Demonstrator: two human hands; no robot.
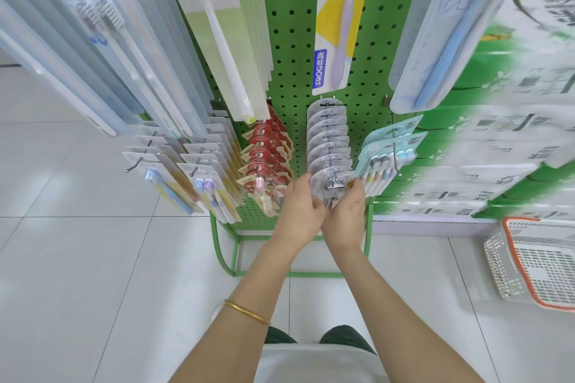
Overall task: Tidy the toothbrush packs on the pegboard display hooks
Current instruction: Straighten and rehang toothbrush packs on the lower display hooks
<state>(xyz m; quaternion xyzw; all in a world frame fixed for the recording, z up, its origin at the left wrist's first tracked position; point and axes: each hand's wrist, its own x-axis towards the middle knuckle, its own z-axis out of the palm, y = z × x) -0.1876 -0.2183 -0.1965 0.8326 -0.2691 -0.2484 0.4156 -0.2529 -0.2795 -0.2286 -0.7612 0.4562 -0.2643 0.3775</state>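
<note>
— Down on the floor tiles, what's that on the right?
— White mesh basket (497, 267), orange rim.
— And the hands?
— Left grip (300, 211) and right grip (343, 214) each pinch one edge of the front clear toothbrush pack (331, 183), at its hook's outer end.
— Behind it?
— More clear packs (328, 140) hang in file along that hook, back to the green pegboard (289, 40).

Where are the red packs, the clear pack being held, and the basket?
red packs (267, 152): head view, middle of row.
clear pack (323, 180): head view, top part by hook.
basket (501, 270): head view, white side wall.
</note>
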